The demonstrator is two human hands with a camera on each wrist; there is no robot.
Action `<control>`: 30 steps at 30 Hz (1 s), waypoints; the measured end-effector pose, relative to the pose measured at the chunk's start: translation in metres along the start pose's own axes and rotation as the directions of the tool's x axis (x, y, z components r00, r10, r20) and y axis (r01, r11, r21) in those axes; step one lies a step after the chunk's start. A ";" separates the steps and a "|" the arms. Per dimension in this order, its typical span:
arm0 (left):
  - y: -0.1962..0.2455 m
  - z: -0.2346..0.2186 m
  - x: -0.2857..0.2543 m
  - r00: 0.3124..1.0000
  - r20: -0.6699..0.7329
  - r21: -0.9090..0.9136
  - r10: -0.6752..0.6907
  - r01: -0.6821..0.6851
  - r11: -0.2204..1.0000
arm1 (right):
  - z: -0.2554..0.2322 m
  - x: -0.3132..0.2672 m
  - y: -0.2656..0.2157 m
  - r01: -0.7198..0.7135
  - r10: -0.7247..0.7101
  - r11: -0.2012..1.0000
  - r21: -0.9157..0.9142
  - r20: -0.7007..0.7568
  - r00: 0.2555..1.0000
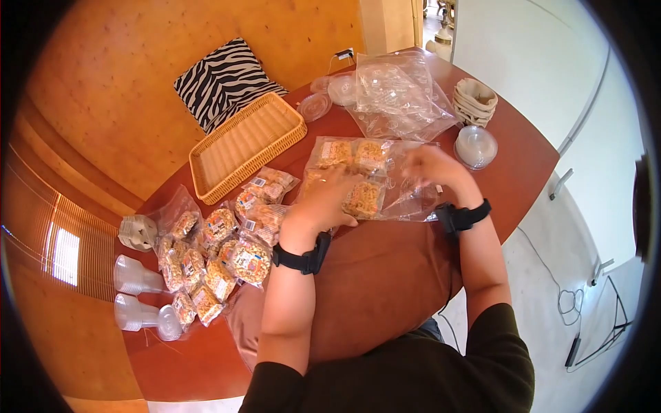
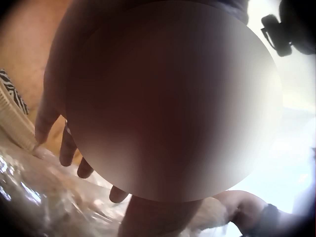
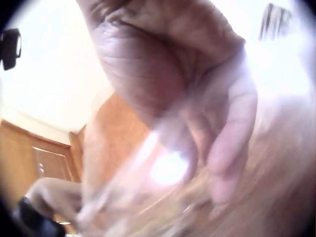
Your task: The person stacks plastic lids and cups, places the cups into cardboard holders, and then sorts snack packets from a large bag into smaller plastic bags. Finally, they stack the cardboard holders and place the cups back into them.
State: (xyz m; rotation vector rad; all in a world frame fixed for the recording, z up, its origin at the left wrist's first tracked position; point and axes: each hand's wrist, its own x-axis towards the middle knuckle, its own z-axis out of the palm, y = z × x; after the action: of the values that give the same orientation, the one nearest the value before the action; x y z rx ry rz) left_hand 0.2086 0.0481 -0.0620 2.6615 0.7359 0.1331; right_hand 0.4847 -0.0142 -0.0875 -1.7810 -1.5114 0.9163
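A large clear plastic bag (image 1: 406, 199) lies flat near the table's front edge, with several packets of golden, crunchy-looking snacks (image 1: 363, 199) in rows inside it. My left hand (image 1: 320, 199) is over the near-left packets, fingers spread and fairly straight; it hides part of them. In the left wrist view, the fingers (image 2: 69, 148) hang above shiny plastic. My right hand (image 1: 437, 167) is at the bag's right part, blurred. The right wrist view shows its thumb and curled fingers (image 3: 232, 128) close together, pinching thin plastic film.
Loose snack packets (image 1: 220, 224) are heaped at left, beside stacked clear cups (image 1: 134, 275). A wicker tray (image 1: 248, 148) stands behind them. Farther back lie more clear bags (image 1: 392, 96). A bowl stack (image 1: 475, 100) and clear lids (image 1: 475, 146) stand at right.
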 end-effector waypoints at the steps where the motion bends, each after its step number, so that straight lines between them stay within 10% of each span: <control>1: 0.003 0.006 0.001 0.998 -0.010 0.007 0.061 -0.060 0.998 | -0.016 -0.006 -0.001 -0.102 0.100 0.995 -0.012 -0.084 0.991; 4: 0.019 0.019 0.010 0.998 0.054 0.082 0.033 -0.037 0.996 | -0.027 0.007 0.043 0.146 -0.361 0.894 -0.423 -0.488 0.795; 14: 0.023 0.042 0.011 0.999 0.006 0.186 0.047 -0.048 0.981 | -0.038 0.028 0.057 0.107 -0.153 0.972 -0.211 -0.217 0.964; 16: 0.029 0.042 0.011 1.000 0.013 0.225 0.028 -0.030 0.974 | -0.034 0.021 0.046 0.020 0.003 0.993 0.115 -0.197 0.980; 22: 0.000 0.003 0.054 0.973 0.106 -0.262 0.207 -0.173 0.949 | -0.032 0.011 0.026 -0.061 0.113 0.950 0.306 -0.153 0.982; 25: -0.008 -0.015 0.103 0.972 0.222 -0.393 0.078 0.016 0.920 | -0.029 0.008 0.023 -0.017 0.072 0.936 0.352 -0.142 0.987; 28: -0.022 -0.008 0.142 0.983 0.084 -0.232 0.164 -0.140 0.962 | -0.028 0.008 0.025 0.045 0.015 0.910 0.412 -0.140 0.990; 30: -0.062 0.035 0.190 0.941 0.053 -0.433 0.335 -0.280 0.857 | -0.024 0.015 0.037 0.104 -0.051 0.900 0.424 -0.135 0.989</control>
State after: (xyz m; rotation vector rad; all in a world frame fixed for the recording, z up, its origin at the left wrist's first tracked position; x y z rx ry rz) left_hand 0.3487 0.1830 -0.1191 2.3204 0.1984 0.1820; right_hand 0.5271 -0.0059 -0.1060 -1.4167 -1.1817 0.9930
